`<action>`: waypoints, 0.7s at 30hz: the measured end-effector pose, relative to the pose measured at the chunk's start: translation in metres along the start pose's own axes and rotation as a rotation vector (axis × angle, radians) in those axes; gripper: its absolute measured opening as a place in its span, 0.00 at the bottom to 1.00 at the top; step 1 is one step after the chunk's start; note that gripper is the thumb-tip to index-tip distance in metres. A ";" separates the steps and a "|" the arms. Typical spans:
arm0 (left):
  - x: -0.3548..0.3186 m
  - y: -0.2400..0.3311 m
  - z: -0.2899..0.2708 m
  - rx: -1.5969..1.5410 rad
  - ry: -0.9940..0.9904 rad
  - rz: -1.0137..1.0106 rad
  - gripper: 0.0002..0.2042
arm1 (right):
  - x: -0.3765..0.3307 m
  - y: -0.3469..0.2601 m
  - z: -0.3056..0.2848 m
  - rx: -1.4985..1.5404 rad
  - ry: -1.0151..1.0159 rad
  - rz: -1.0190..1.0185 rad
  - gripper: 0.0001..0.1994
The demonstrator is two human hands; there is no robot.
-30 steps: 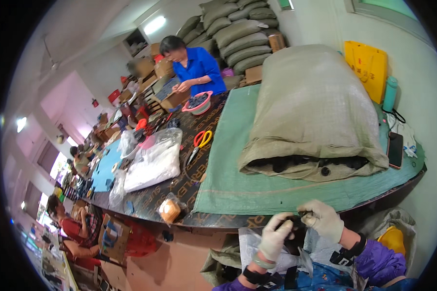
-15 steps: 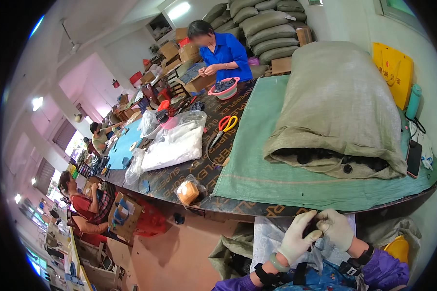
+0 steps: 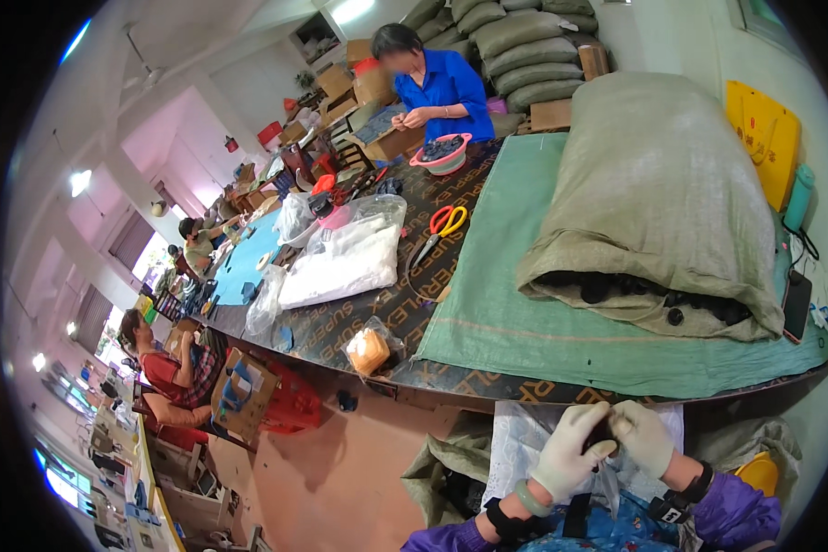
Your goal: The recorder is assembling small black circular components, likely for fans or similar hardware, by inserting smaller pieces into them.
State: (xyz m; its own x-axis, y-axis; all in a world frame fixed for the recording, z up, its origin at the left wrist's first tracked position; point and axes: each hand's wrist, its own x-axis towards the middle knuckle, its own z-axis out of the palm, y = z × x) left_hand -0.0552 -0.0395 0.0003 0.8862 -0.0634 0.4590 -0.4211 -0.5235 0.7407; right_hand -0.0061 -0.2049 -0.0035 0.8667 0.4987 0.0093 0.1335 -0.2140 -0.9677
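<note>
My left hand point(image 3: 569, 451) and my right hand point(image 3: 643, 438), both in white gloves, meet over my lap just beyond the table's near edge. Their fingers close round a small dark piece point(image 3: 600, 434), mostly covered by the gloves, so its kind is unclear. Something thin and pale hangs below the fingers. Ahead on the table lies a big grey-green woven sack point(image 3: 658, 193), its open mouth toward me. Black pieces point(image 3: 598, 289) fill that mouth, and a round one point(image 3: 675, 316) sits at its lip.
A green woven sheet point(image 3: 488, 331) lies under the sack. Red-and-yellow scissors point(image 3: 443, 228), a white plastic-wrapped bundle point(image 3: 340, 270) and wrapped bread point(image 3: 369, 351) lie to the left. A person in blue stands behind a pink basin point(image 3: 443, 160). An open sack point(image 3: 446, 469) stands below left; a phone point(image 3: 797, 304) lies right.
The view has shifted slightly, so the table scene sits a little further right. My hands stay together round the dark piece, with the fingers drawn a little closer.
</note>
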 end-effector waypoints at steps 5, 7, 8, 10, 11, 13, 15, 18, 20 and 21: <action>-0.015 -0.015 -0.006 -0.943 -0.183 -0.736 0.27 | -0.002 -0.013 0.005 -0.259 0.105 -0.192 0.19; -0.014 -0.013 -0.001 -0.525 -0.052 -0.373 0.28 | -0.004 -0.011 0.015 -0.307 0.147 -0.221 0.20; -0.013 -0.011 0.001 -0.314 0.011 -0.192 0.28 | -0.005 -0.010 0.018 -0.331 0.168 -0.235 0.21; -0.011 -0.008 -0.002 -0.421 0.011 -0.274 0.29 | -0.004 -0.018 0.012 -0.172 0.043 -0.020 0.22; -0.013 -0.006 -0.008 -0.715 -0.030 -0.476 0.29 | -0.004 -0.025 0.017 -0.195 0.091 -0.088 0.22; -0.015 -0.006 -0.011 -1.078 -0.110 -0.738 0.29 | -0.005 -0.027 0.020 -0.367 0.170 -0.299 0.21; -0.017 -0.005 -0.006 -0.445 -0.014 -0.369 0.29 | -0.003 -0.014 0.023 -0.140 0.078 -0.039 0.19; -0.022 0.001 -0.019 -0.062 -0.014 -0.187 0.26 | 0.001 -0.016 0.021 0.229 -0.196 0.371 0.17; -0.026 -0.015 -0.037 -0.202 -0.144 -0.169 0.24 | 0.000 -0.016 0.020 0.201 -0.228 0.358 0.17; -0.036 -0.025 -0.048 -0.399 -0.107 -0.346 0.22 | -0.001 -0.020 0.011 0.207 -0.192 0.202 0.19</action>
State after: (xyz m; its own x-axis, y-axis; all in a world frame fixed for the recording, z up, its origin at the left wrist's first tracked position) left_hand -0.0864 0.0169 -0.0111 0.9921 -0.0418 0.1184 -0.1237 -0.1673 0.9781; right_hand -0.0151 -0.1916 0.0127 0.7569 0.6168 -0.2159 -0.1489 -0.1589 -0.9760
